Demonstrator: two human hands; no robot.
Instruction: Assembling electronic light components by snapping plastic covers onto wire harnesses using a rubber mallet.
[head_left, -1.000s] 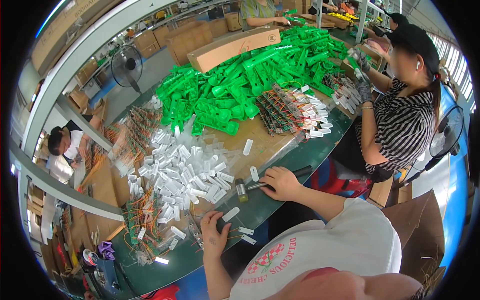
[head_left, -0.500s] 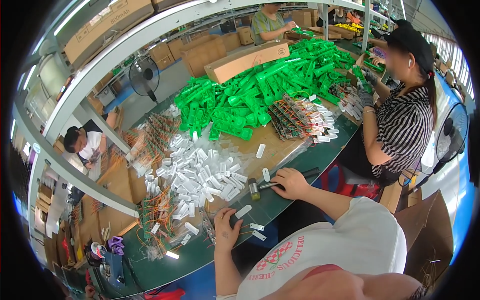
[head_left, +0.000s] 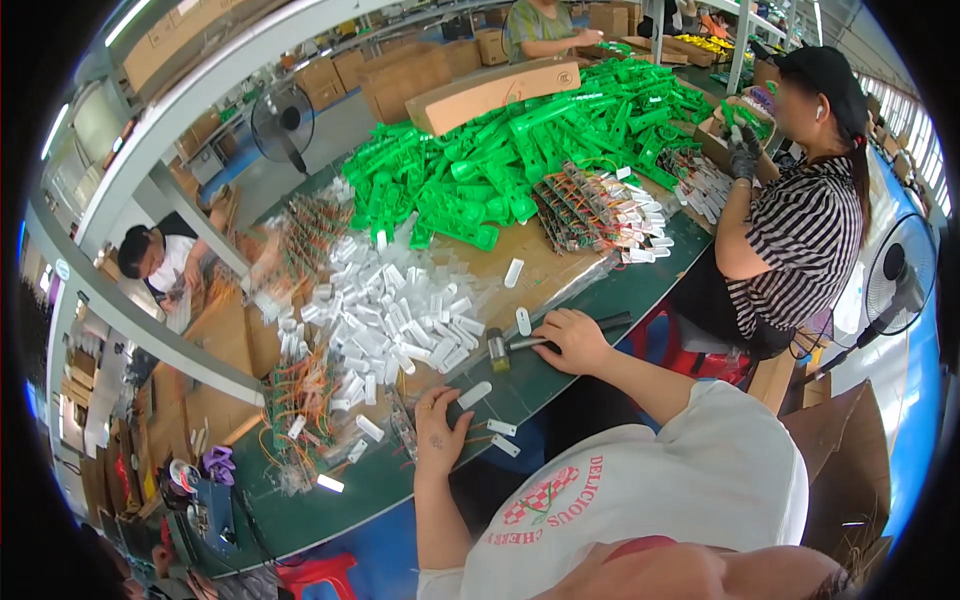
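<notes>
My right hand (head_left: 578, 342) is closed over the handle of a hammer (head_left: 498, 350), which lies on the green table with its head to the left of my fingers. My left hand (head_left: 438, 432) rests at the table's near edge, thumb and fingers apart. Against its outer side lies a narrow circuit board (head_left: 402, 428). Wires come out beyond my thumb to two small white plastic pieces (head_left: 503, 437). A longer white rounded piece (head_left: 475, 395) lies just past my left thumb. Another white piece (head_left: 523, 321) is beside the hammer.
Behind my hands spreads a heap of white plastic pieces (head_left: 400, 320). Green plastic housings (head_left: 500, 160) pile up beyond, beside wired circuit boards (head_left: 580, 210). A co-worker in stripes (head_left: 800, 220) sits at right. A metal shelf post (head_left: 150, 320) crosses the left side.
The view has shifted slightly, while my hands and the hammer keep their places on the table. The gloved hands of the co-worker at right have moved away from their body toward a box.
</notes>
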